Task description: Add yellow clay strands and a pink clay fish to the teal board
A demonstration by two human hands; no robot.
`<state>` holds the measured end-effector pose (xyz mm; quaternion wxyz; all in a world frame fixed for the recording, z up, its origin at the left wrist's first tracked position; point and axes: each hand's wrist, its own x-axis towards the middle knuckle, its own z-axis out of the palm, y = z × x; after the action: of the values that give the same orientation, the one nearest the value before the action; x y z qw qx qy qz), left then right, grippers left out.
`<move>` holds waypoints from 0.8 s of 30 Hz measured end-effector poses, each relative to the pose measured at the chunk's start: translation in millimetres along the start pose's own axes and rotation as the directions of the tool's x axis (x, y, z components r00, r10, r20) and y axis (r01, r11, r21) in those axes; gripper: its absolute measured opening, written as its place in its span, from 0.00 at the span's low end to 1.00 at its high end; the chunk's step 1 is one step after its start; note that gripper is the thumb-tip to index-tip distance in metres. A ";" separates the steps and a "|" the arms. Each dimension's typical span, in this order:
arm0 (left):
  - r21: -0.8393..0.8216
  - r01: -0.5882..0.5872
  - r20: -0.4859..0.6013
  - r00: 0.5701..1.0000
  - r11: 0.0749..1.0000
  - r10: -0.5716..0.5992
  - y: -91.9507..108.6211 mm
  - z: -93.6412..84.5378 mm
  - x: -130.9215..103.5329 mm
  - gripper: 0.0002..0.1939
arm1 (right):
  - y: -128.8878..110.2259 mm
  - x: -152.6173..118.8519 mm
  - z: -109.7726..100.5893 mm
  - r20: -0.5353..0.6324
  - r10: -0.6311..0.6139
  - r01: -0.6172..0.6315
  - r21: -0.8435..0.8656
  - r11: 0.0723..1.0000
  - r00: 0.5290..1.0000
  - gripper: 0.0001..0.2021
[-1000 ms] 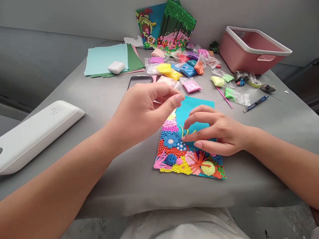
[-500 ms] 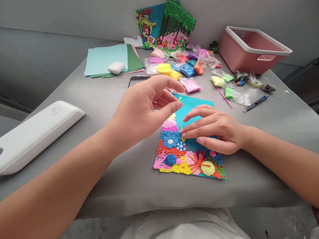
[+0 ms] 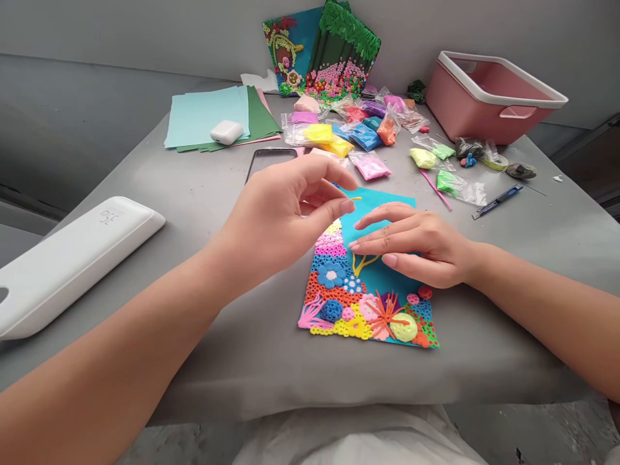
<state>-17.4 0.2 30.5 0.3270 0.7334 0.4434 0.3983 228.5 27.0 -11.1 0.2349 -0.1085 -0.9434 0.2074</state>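
Observation:
A blue card lies on the table in front of me, its left and lower parts covered with coloured clay rings, flowers and strands. My left hand is above its upper left side, thumb and forefinger pinching a thin yellow clay strand whose end sticks out. My right hand rests over the right half of the card, fingers spread, holding nothing visible. Below its fingertips, branching yellow clay strands lie on the blue surface, partly hidden by the fingers. An orange spiky clay piece sits near the lower edge.
Bagged clay packets are heaped behind the card. A pink basket stands back right, with a utility knife nearer. Left are a white device, paper sheets with a white case, and a phone.
My right hand has shifted slightly up, uncovering more of the branching yellow strands and a red clay disc. The left hand has lowered slightly, and its strand now points more sideways.

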 end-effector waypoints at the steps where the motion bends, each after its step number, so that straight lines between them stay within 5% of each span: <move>1: -0.003 0.006 0.008 1.000 1.000 -0.006 0.3 0.2 0.0 0.05 | -0.5 0.6 0.4 -0.010 0.006 -0.006 -0.004 1.000 1.000 0.20; 7: -0.021 0.044 0.058 0.997 0.999 -0.042 -0.2 3.2 -0.8 0.05 | -7.6 5.7 1.3 -0.201 0.110 -0.115 -0.016 0.993 0.973 0.15; 13: -0.208 0.143 0.246 0.965 0.968 -0.090 -3.5 8.3 -0.7 0.12 | -15.9 10.0 6.6 -0.436 0.350 -0.252 0.268 0.930 0.829 0.11; 18: -0.369 0.229 0.288 0.950 0.901 -0.123 0.1 12.2 -0.5 0.19 | -26.3 14.8 9.0 -0.412 0.581 -0.282 0.588 0.758 0.702 0.08; 24: -0.362 0.254 0.292 0.945 0.897 -0.150 2.3 14.1 -1.7 0.20 | -34.7 19.1 11.5 -0.338 0.638 -0.229 0.735 0.638 0.692 0.04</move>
<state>-4.7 -4.1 25.3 0.5624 0.6472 0.3822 0.3447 202.6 -2.1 2.6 0.4675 -0.3142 -0.6370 0.5263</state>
